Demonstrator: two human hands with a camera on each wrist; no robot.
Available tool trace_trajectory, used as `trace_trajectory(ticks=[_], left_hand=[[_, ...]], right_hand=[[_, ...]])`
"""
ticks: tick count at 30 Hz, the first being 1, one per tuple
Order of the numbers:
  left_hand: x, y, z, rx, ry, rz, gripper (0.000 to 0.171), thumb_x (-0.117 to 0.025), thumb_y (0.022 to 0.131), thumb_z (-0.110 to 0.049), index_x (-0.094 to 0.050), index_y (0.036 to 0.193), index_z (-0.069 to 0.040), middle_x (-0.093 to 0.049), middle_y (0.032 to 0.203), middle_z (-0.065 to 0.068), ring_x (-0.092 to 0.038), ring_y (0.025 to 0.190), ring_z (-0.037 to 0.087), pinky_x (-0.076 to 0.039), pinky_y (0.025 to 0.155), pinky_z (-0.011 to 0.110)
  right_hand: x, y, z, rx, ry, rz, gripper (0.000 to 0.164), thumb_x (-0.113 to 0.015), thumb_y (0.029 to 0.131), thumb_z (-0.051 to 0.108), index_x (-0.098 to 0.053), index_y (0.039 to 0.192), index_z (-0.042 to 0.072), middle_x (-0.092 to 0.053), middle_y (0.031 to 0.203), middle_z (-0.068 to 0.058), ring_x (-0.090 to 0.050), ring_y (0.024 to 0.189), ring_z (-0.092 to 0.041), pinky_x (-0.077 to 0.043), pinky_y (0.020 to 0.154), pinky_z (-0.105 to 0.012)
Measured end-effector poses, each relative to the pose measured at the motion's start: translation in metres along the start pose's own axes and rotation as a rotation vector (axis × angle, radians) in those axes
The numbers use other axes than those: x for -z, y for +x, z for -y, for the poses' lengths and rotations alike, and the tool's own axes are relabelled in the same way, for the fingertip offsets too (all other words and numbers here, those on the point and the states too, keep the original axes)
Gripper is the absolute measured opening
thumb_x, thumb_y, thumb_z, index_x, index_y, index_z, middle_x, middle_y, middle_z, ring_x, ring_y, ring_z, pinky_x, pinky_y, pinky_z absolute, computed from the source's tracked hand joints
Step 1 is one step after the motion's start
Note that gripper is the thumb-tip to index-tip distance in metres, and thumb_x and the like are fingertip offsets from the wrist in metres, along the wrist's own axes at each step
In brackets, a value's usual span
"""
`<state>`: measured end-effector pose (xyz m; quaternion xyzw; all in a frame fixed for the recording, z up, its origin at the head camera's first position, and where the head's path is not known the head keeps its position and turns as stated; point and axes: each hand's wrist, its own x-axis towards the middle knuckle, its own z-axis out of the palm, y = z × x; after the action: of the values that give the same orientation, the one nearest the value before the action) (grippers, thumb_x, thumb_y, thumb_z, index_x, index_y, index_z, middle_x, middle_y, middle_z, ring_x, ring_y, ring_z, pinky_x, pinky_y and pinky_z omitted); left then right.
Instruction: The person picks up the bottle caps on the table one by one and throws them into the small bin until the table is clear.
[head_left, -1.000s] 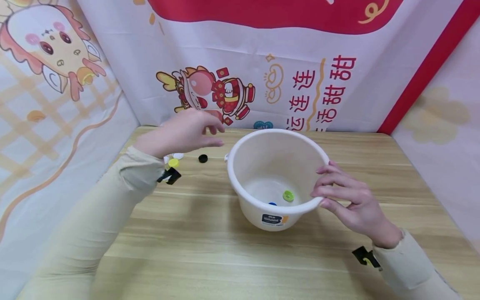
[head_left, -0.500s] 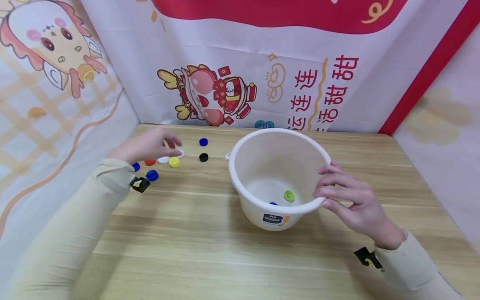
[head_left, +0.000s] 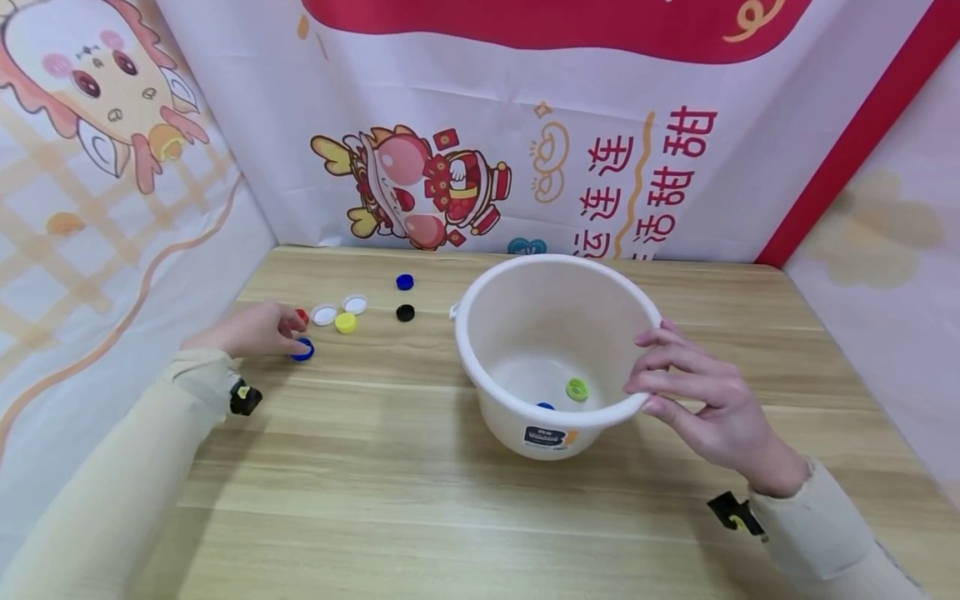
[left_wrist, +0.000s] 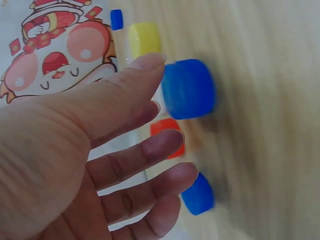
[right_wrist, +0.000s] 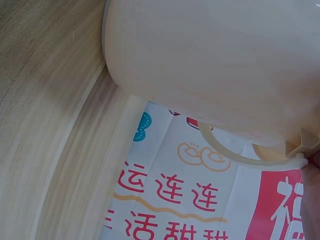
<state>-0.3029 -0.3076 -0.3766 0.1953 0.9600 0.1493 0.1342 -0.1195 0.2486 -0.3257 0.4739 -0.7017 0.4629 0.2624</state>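
My left hand [head_left: 258, 329] is low at the left of the table, thumb and fingers spread around a blue bottle cap [head_left: 303, 349]. In the left wrist view the thumb tip overlaps this blue cap's edge, and the fingers hang loosely bent beside a red cap [left_wrist: 167, 137] and another blue cap [left_wrist: 197, 195]. With my right hand [head_left: 705, 408] I grip the right rim of a cream plastic bucket [head_left: 555, 308]. Inside it lie a green cap [head_left: 577, 389] and a partly hidden blue one [head_left: 545, 407].
Two white caps [head_left: 324, 315] and a yellow cap [head_left: 346, 323] lie right of the left hand. A black cap [head_left: 405, 313] and a blue cap [head_left: 405, 282] are nearer the bucket. Printed cloth [head_left: 420, 83] walls the table's back and sides. A bucket handle [right_wrist: 230, 155] hangs outside.
My left hand has moved left and down from beside the bucket, past the white caps, to the blue cap. The right hand and bucket stay in place.
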Motion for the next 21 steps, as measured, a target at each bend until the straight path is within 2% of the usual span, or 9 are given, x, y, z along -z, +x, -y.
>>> trace_trajectory(ticks=[5,9,13,16,21], left_hand=[[-0.009,-0.001,0.004,-0.035,0.038,-0.024,0.029,-0.08,0.084,-0.027,-0.074,0.101,-0.004,-0.07,0.089,0.003,-0.063,0.081,0.018,-0.052,0.079,0.047],[-0.013,-0.003,0.003,-0.057,0.047,-0.046,0.018,-0.08,0.085,-0.026,-0.077,0.095,-0.011,-0.071,0.093,0.004,-0.062,0.082,0.019,-0.05,0.08,0.046],[-0.014,-0.003,0.001,-0.029,0.06,-0.049,0.013,-0.08,0.084,-0.025,-0.078,0.092,-0.014,-0.072,0.098,0.005,-0.062,0.087,0.022,-0.049,0.083,0.048],[-0.012,0.0,-0.003,0.008,0.071,-0.025,0.01,-0.08,0.084,-0.024,-0.077,0.088,-0.015,-0.071,0.092,0.003,-0.061,0.083,0.021,-0.048,0.081,0.046],[-0.008,0.006,-0.01,0.015,0.082,0.002,0.008,-0.081,0.083,-0.019,-0.075,0.083,-0.013,-0.071,0.094,0.005,-0.06,0.079,0.02,-0.049,0.078,0.045]], right_hand=[[0.0,0.0,0.0,0.002,-0.002,0.003,0.024,-0.073,0.09,0.015,-0.074,0.096,-0.007,-0.069,0.093,-0.015,-0.055,0.114,-0.029,-0.024,0.116,-0.05],[-0.001,0.0,-0.001,0.001,-0.008,0.004,0.024,-0.073,0.09,0.016,-0.074,0.096,-0.007,-0.069,0.093,-0.015,-0.055,0.114,-0.029,-0.024,0.116,-0.05],[-0.002,-0.001,-0.002,0.001,-0.012,0.003,0.024,-0.072,0.091,0.017,-0.074,0.096,-0.007,-0.069,0.093,-0.014,-0.056,0.115,-0.029,-0.024,0.116,-0.049],[-0.003,-0.001,-0.003,0.014,-0.007,-0.007,0.023,-0.071,0.092,0.016,-0.074,0.095,-0.007,-0.069,0.093,-0.014,-0.056,0.115,-0.029,-0.024,0.116,-0.049],[-0.004,-0.002,-0.004,0.044,0.008,-0.03,0.023,-0.071,0.092,0.014,-0.074,0.094,-0.008,-0.069,0.092,-0.015,-0.056,0.115,-0.03,-0.025,0.115,-0.051]])
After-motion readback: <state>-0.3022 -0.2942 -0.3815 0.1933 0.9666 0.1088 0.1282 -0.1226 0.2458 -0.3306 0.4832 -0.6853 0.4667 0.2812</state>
